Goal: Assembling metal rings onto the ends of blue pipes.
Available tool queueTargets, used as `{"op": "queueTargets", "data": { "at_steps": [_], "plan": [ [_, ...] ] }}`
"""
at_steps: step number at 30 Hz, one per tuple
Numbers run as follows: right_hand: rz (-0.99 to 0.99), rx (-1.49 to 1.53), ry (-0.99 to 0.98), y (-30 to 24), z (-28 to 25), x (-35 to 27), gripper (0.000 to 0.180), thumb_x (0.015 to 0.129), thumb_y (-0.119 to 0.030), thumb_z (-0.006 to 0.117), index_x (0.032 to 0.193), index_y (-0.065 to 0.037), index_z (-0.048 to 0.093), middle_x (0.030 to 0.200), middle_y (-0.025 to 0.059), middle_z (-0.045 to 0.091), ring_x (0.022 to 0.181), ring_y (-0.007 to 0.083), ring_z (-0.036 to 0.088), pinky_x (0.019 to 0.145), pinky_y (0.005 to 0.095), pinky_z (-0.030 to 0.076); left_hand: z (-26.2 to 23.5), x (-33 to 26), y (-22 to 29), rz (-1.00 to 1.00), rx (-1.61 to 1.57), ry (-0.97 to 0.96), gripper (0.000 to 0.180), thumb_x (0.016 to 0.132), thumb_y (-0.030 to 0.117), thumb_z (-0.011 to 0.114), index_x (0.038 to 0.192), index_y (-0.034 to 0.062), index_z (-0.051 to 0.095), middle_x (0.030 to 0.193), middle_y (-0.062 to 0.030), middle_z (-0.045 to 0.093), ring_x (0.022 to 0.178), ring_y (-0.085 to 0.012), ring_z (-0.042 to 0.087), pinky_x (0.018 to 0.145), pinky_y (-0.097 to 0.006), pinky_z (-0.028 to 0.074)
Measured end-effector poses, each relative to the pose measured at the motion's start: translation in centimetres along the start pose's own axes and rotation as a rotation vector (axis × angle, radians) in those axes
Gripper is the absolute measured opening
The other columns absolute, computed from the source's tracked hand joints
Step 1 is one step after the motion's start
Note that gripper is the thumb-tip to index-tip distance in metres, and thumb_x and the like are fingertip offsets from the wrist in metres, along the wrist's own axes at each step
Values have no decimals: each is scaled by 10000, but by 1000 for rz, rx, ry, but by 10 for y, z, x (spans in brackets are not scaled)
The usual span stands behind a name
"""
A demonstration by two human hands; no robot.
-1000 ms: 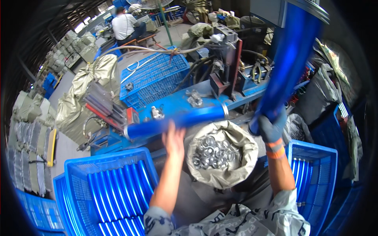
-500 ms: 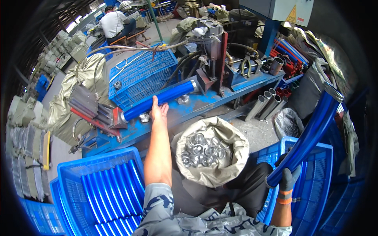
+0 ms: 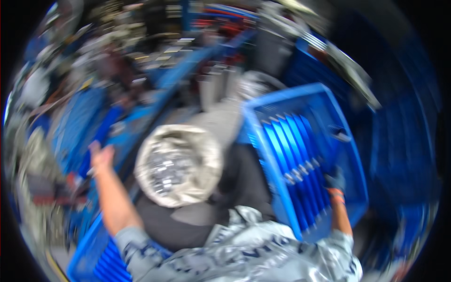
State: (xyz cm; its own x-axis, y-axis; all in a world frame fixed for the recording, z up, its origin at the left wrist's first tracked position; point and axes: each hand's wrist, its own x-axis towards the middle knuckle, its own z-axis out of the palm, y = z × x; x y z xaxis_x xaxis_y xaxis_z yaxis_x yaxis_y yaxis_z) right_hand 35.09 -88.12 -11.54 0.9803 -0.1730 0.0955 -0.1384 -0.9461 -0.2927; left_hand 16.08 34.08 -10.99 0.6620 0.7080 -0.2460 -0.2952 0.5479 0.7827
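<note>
Far to the left, my bare left hand (image 3: 101,159) is at the near side of a blue tube (image 3: 104,129) held across the bench machine. Its fingers look spread, though motion smears them; contact with the tube cannot be made out. On the right, my gloved right hand (image 3: 335,180) is down inside a blue plastic crate (image 3: 290,95), closed around another blue tube (image 3: 333,152) with a metal-capped upper end. Beside it in the crate lie several shiny blue tubes (image 3: 294,136) in a row with silver ends.
Between my legs stands a pale fabric sack (image 3: 206,160) holding loose metal rings (image 3: 169,169). The blue bench (image 3: 176,77) runs diagonally behind it. At lower left is a second crate (image 3: 87,251) of blue tubes. Grey metal pipes (image 3: 213,89) stand beyond the sack.
My view has swung to the right. My right hand has lowered its blue tube from beside the right crate into it. My left hand remains stretched toward the tube on the bench.
</note>
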Motion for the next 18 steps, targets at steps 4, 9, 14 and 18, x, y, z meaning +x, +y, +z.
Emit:
{"op": "queueTargets", "data": {
  "at_steps": [4,9,14,18],
  "plan": [
    [323,-359,-90,183,-42,-86,945,870,-404,889,1719,-147,561,1618,217,689,1446,422,699,1236,526,553,62,-49,-99,-63,188,395,871,1135,567,746,1711,-28,476,1659,-256,651,1496,-338,689,1247,-448,553],
    [557,-367,-329,239,47,-111,980,845,-399,937,1713,-158,552,1524,207,734,1369,424,743,1190,550,581,74,-164,-67,51,425,255,754,1176,491,713,1735,28,506,1706,-175,637,1529,-279,668,1276,-409,500],
    [536,-261,-471,311,78,-162,830,835,-302,956,1597,-139,670,1482,234,768,1377,428,742,1194,514,577,37,-324,-58,16,892,381,500,1132,509,781,1353,61,795,1182,-47,846,882,-106,766,728,-215,565],
    [639,-144,-519,384,122,-218,649,944,-241,840,1562,-103,697,1515,260,751,1428,405,722,1214,471,561,4,-463,-61,-293,1287,76,452,1188,360,646,883,45,755,723,-55,709,499,-136,519,494,-286,382]
  ]
}}
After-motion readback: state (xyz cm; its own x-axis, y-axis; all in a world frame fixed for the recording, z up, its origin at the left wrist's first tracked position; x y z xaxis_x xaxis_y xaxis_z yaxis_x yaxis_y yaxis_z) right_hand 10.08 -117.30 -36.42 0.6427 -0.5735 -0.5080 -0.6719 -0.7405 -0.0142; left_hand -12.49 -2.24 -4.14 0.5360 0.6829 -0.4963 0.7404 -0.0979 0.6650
